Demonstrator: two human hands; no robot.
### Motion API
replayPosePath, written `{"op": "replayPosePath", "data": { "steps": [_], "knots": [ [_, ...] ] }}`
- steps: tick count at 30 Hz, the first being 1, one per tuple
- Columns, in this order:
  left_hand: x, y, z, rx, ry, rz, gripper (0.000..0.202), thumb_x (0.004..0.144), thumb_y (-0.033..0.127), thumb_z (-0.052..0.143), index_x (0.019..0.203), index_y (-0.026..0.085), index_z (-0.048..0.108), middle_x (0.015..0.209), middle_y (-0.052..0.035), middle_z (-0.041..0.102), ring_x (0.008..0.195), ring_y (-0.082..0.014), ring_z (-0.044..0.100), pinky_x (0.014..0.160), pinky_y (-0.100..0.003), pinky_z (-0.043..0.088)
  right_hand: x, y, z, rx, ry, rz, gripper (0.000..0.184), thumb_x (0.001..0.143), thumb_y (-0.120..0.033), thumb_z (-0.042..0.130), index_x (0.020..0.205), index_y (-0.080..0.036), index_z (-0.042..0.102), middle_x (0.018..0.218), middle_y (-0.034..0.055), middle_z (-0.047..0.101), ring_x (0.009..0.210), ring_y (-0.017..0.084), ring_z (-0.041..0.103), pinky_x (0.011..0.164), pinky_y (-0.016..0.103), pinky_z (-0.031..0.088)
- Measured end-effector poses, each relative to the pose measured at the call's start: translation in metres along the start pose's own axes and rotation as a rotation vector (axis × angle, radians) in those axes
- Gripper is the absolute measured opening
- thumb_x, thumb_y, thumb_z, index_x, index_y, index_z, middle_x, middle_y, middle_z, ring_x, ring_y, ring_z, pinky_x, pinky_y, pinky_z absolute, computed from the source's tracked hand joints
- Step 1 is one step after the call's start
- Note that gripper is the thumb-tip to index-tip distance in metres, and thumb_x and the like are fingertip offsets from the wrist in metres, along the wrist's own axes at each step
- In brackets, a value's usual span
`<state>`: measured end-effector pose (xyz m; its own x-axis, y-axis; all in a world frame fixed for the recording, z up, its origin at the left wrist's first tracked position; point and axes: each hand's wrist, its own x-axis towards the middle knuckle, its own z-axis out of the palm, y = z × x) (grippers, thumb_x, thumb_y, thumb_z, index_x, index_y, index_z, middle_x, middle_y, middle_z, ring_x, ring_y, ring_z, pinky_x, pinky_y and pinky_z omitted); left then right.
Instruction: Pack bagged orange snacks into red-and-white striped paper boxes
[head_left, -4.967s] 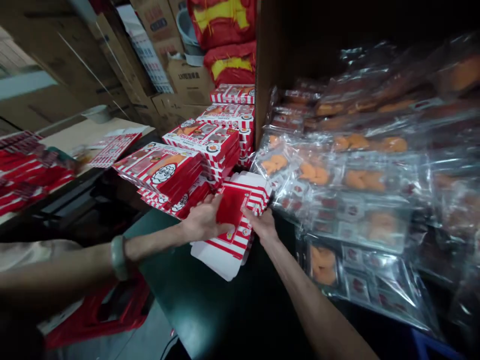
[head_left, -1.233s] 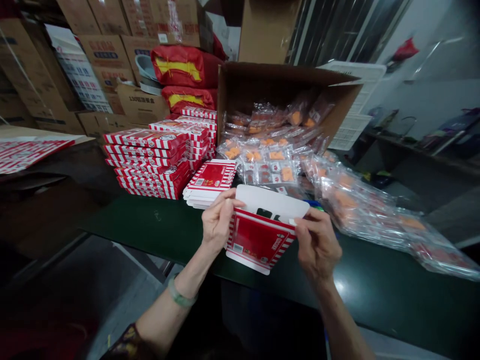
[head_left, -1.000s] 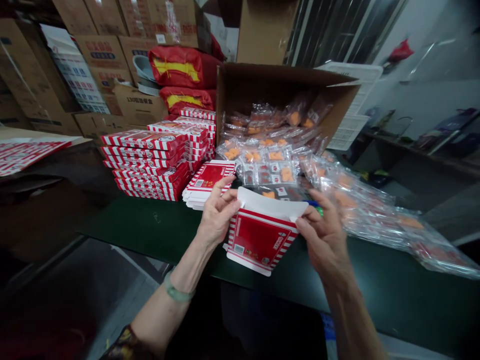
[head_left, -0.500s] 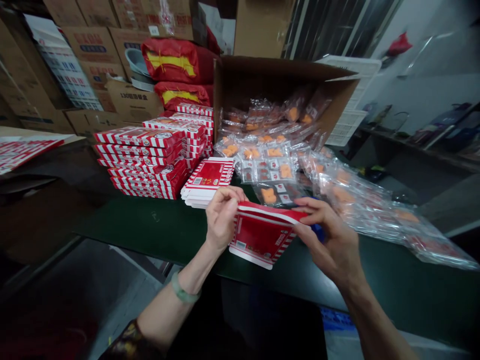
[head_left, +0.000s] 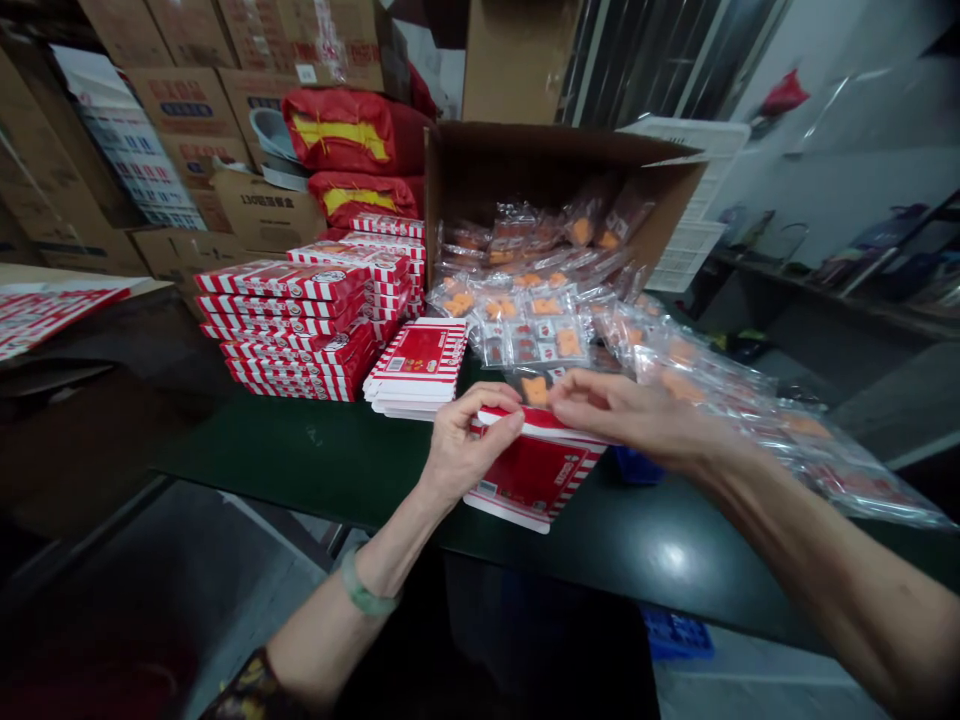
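My left hand [head_left: 469, 445] grips the left end of a red-and-white striped carton [head_left: 536, 470] held just above the dark green table [head_left: 337, 460]. My right hand [head_left: 622, 410] lies across the carton's top edge, fingers extended and pressing the flap. A stack of flat striped cartons [head_left: 420, 365] lies just beyond my left hand. Clear packets with orange pieces [head_left: 536, 325] spill across the table behind the carton.
Stacks of filled striped boxes [head_left: 292, 315] stand at left. An open cardboard box [head_left: 555, 190] on its side holds more packets. Brown cartons [head_left: 195, 90] and red sacks [head_left: 345, 130] are piled behind. A white crate [head_left: 697, 240] sits at back right.
The carton's white top flap has been folded down shut. My right hand moved from the carton's right corner leftward across its top edge; my left hand stayed at the left end.
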<state>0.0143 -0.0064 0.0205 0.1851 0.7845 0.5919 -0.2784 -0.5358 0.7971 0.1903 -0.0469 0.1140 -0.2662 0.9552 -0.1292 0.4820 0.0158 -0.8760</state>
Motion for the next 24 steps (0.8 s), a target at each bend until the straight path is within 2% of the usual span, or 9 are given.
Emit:
{"op": "replayPosePath", "data": {
  "steps": [3,6,9,12,15,17,20,24],
  "knots": [
    [0.0,0.003,-0.002,0.017,-0.052,0.004,0.012,0.075,0.025,0.068,0.084,0.017,0.065,0.096,-0.0051,0.065,0.094,-0.0169,0.06,0.087,-0.029,0.045,0.023,-0.013,-0.001,0.031,-0.076,0.123,0.022,0.076,-0.032,0.065,0.089,-0.02,0.051,0.059,-0.006,0.051,0.048,0.007,0.042,0.045,0.02,0.029],
    [-0.002,0.004,-0.006,0.052,-0.047,-0.036,0.018,0.074,0.026,0.07,0.089,0.018,0.064,0.094,-0.0049,0.065,0.09,-0.0168,0.061,0.082,-0.027,0.047,0.043,-0.017,0.008,0.11,-0.077,0.246,0.009,0.077,-0.017,0.061,0.078,-0.018,0.052,0.057,-0.003,0.056,0.047,0.009,0.048,0.044,0.02,0.033],
    [-0.002,0.003,-0.007,0.06,-0.006,-0.087,0.022,0.072,0.029,0.072,0.089,0.017,0.064,0.088,-0.0042,0.067,0.08,-0.0158,0.061,0.073,-0.025,0.048,0.05,-0.014,0.015,0.143,-0.091,0.309,0.017,0.081,-0.025,0.057,0.067,-0.018,0.05,0.054,-0.001,0.055,0.043,0.009,0.047,0.04,0.022,0.033],
    [0.001,-0.001,-0.007,0.037,0.022,-0.119,0.022,0.07,0.031,0.073,0.084,0.017,0.065,0.079,-0.002,0.066,0.069,-0.0129,0.059,0.064,-0.023,0.048,0.043,-0.014,0.01,-0.05,-0.091,0.106,0.022,0.078,-0.038,0.062,0.077,-0.019,0.051,0.052,-0.005,0.05,0.041,0.007,0.04,0.037,0.02,0.027],
    [0.005,-0.007,-0.005,0.001,0.06,-0.149,0.027,0.069,0.032,0.074,0.089,0.017,0.064,0.078,-0.001,0.066,0.064,-0.011,0.058,0.061,-0.021,0.047,0.029,-0.014,-0.002,-0.392,-0.164,-0.205,0.028,0.071,-0.032,0.069,0.092,-0.02,0.055,0.059,-0.0062,0.053,0.048,0.007,0.044,0.042,0.019,0.031],
    [0.005,-0.01,-0.002,-0.056,0.069,-0.121,0.036,0.071,0.034,0.073,0.101,0.018,0.061,0.084,-0.0027,0.066,0.071,-0.0126,0.06,0.065,-0.023,0.048,0.023,-0.012,-0.007,-0.535,-0.149,-0.321,0.023,0.073,-0.027,0.066,0.093,-0.02,0.056,0.066,-0.0046,0.056,0.056,0.008,0.047,0.05,0.02,0.036],
    [0.001,-0.014,0.004,-0.187,0.079,-0.041,0.043,0.081,0.043,0.061,0.116,0.019,0.052,0.094,-0.0068,0.066,0.081,-0.0156,0.062,0.072,-0.026,0.048,0.019,-0.005,-0.008,-0.504,-0.123,-0.347,0.016,0.079,-0.027,0.059,0.093,-0.019,0.054,0.07,-0.0038,0.055,0.061,0.009,0.048,0.056,0.021,0.039],
    [-0.004,-0.014,0.01,-0.18,0.136,-0.021,0.035,0.09,0.043,0.046,0.114,0.019,0.054,0.091,-0.0059,0.067,0.075,-0.0136,0.062,0.069,-0.026,0.047,0.021,0.003,-0.005,-0.363,-0.153,-0.295,0.021,0.079,-0.035,0.06,0.091,-0.02,0.05,0.064,-0.0063,0.048,0.056,0.008,0.044,0.051,0.019,0.036]
  ]
}}
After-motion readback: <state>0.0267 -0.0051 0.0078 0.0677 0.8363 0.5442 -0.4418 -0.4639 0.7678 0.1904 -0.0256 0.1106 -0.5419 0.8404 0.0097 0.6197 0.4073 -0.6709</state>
